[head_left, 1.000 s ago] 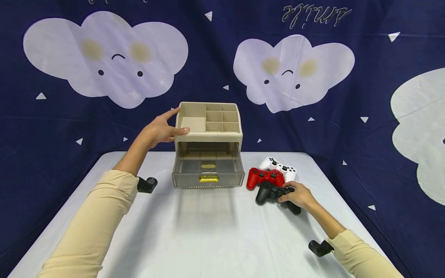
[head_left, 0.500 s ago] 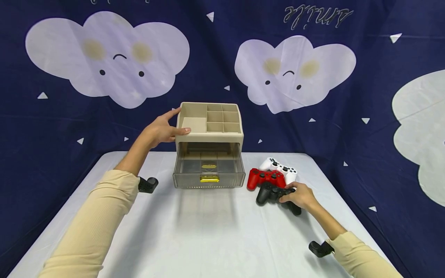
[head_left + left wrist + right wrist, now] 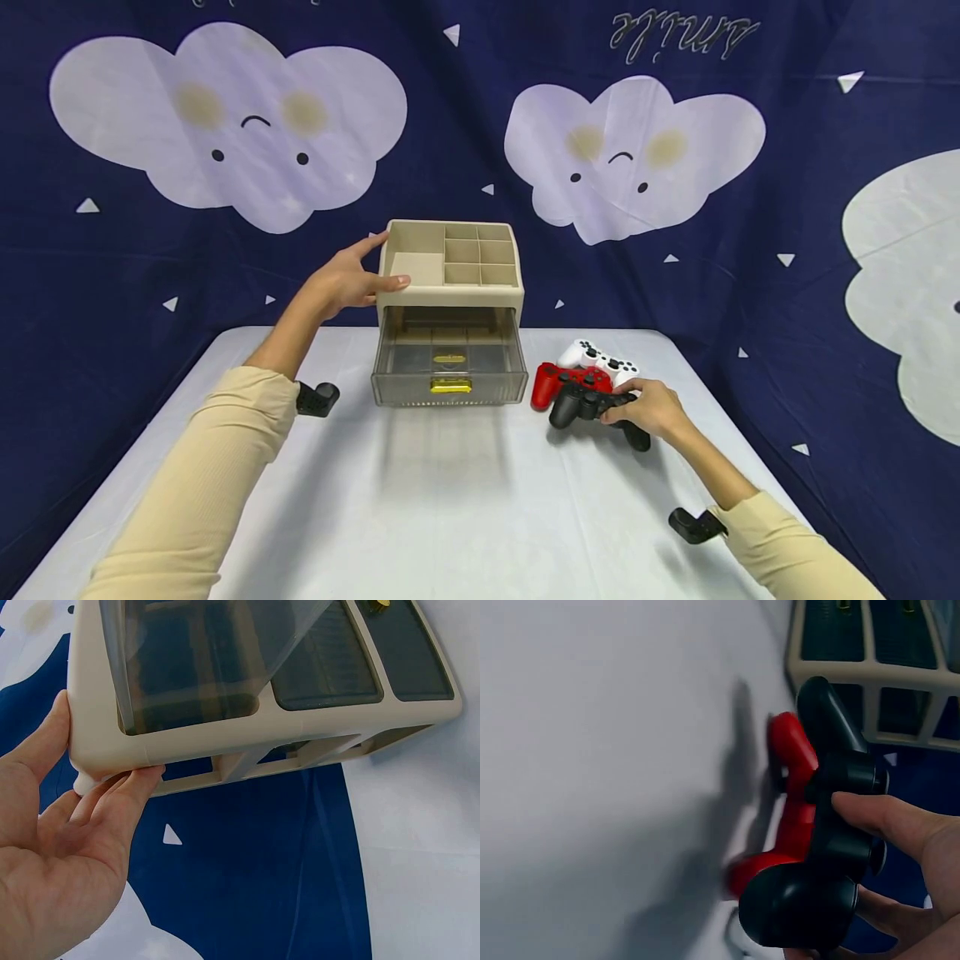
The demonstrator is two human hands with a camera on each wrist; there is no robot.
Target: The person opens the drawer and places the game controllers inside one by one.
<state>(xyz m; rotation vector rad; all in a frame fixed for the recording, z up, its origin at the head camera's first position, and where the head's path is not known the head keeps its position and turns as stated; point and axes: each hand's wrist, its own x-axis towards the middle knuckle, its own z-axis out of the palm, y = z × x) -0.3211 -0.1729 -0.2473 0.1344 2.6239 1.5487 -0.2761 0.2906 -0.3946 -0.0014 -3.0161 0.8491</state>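
Note:
A beige desktop drawer organizer (image 3: pixel 450 296) stands at the back middle of the table, its clear top drawer (image 3: pixel 405 390) pulled out. My left hand (image 3: pixel 345 279) grips its upper left corner, the thumb and fingers spread around the edge. On the right, my right hand (image 3: pixel 656 410) pinches a black game controller (image 3: pixel 573 406) between thumb and fingers. In the right wrist view the black controller (image 3: pixel 799 907) hangs above the table and casts a shadow. Behind it lie a red controller (image 3: pixel 546 385) and a white controller (image 3: pixel 579 353), both partly hidden.
The organizer's top tray (image 3: pixel 420 267) has one large and several small compartments. More drawers with gold handles sit below the pulled-out one. A dark blue curtain (image 3: pixel 450 150) with clouds hangs behind the white table (image 3: pixel 450 517).
My right hand has raised the black controller slightly off the table, and it now covers more of the red one. My left hand has stayed on the organizer.

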